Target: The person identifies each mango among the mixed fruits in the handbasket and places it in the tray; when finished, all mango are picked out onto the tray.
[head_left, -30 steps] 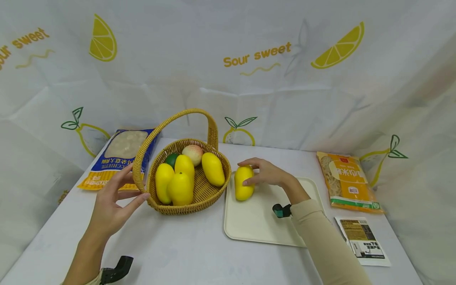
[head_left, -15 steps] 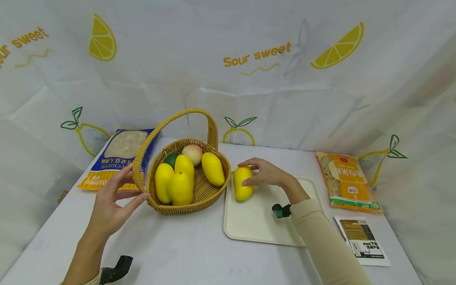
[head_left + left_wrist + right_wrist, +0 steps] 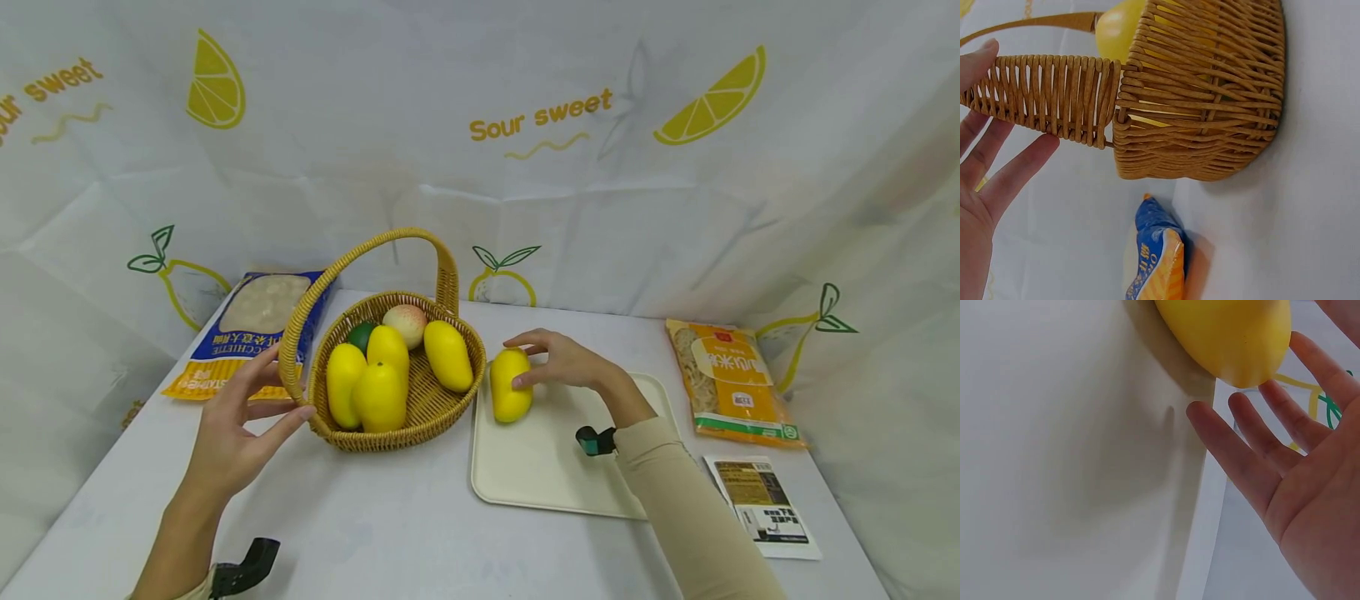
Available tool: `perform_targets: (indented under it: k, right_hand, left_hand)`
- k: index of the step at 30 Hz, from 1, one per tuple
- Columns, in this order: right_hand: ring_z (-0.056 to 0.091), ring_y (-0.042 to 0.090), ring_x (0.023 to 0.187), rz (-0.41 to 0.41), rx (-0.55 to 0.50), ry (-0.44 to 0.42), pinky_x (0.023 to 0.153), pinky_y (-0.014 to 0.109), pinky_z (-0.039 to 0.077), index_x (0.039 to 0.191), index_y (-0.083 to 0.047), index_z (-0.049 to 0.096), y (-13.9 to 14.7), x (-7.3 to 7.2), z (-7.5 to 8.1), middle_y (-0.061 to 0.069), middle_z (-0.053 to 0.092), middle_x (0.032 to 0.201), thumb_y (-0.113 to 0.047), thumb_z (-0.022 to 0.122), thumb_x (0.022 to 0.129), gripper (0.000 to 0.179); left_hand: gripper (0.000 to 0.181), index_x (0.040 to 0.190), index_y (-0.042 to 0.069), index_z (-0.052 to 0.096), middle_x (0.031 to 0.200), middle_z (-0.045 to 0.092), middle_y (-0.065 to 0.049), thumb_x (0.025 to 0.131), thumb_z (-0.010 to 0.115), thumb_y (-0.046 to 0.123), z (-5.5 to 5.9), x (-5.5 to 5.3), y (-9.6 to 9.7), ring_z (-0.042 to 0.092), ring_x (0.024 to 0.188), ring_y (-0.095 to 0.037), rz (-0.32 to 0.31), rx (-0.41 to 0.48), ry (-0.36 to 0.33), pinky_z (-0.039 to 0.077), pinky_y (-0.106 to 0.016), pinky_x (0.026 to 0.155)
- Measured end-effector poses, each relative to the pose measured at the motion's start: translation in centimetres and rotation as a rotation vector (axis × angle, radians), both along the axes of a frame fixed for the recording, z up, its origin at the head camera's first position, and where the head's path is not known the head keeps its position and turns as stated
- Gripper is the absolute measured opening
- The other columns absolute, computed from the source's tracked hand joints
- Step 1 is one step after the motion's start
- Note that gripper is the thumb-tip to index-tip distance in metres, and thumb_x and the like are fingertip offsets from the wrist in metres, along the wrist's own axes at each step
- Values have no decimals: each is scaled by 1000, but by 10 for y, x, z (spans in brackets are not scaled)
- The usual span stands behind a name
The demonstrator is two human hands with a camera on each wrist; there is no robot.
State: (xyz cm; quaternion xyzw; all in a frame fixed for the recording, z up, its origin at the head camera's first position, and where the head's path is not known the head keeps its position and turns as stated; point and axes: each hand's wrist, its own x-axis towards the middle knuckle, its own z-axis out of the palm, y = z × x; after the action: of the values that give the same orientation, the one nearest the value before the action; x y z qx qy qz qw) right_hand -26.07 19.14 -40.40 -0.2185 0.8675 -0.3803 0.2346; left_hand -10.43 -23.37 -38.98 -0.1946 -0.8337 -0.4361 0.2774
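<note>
- Mango [image 3: 507,402] is sitting on or just above the tray [image 3: 540,479], at its left; our right hand [image 3: 561,363] is pinching it.
- Our left hand [image 3: 231,440] is gripping the basket handle [image 3: 291,354].
- We are judging the fruit light, firm, slick; best held mid-body.

bskt hdl [image 3: 405,233] in way, frt-L tray [image 3: 517,475] free

My bare left forearm [image 3: 178,537] rises from the lower left, its left hand [image 3: 238,435] pinching, thumb [image 3: 980,61] set opposite extended fingers [image 3: 1017,178]. My right arm, in a beige cloth sleeve [image 3: 690,512], reaches from the lower right; my right hand [image 3: 572,367] has nearly straight, spread fingers [image 3: 1238,456], its cropped thumb [image 3: 1345,315] hard to judge.
</note>
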Motion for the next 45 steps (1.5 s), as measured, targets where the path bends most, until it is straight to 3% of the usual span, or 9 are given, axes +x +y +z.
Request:
perform_targets:
  k: [12,18,23,31,40,45]
  right_hand:
    - [43,37,147,-20,1,48,120,64,38,153,-20,47,7,-2,23,6,38,163,-35,83,84,79]
    - [42,36,148,-8,4,86,121,64,36,156,-19,42,8,-4,36,5,39,163,-35,82,85,83]
    - [43,36,148,2,4,124,121,64,37,156,-21,41,4,-3,48,6,38,164,-34,83,85,84]
    - [43,34,147,37,-19,144,115,57,48,156,-21,41,-8,-2,63,4,38,164,-32,82,86,82]
    - [45,31,145,86,-57,160,113,54,51,155,-20,43,-26,-4,70,2,40,163,-27,82,86,80]
    - [47,29,145,101,-43,181,113,51,52,154,-20,43,-38,-6,81,1,41,162,-28,83,86,79]
  left_hand:
    - [93,147,-1,49,122,61,19,63,81,-24,-1,0,2,61,108,10,6,39,13,55,-3,80]
    - [89,144,-1,51,125,59,24,64,82,-23,-1,1,1,59,109,13,22,9,3,56,-4,79]
    - [88,144,-1,51,124,60,21,65,82,-22,-1,1,1,58,109,14,31,-3,5,56,-4,79]
    - [88,143,-3,51,126,55,32,63,81,-24,0,1,1,59,108,13,16,5,9,57,-5,78]
    - [88,145,1,51,126,54,32,66,82,-22,-1,5,1,58,108,15,57,-7,-17,55,-3,78]
    - [88,145,2,51,125,55,30,66,82,-21,0,3,3,58,109,15,55,-8,-12,55,-3,78]
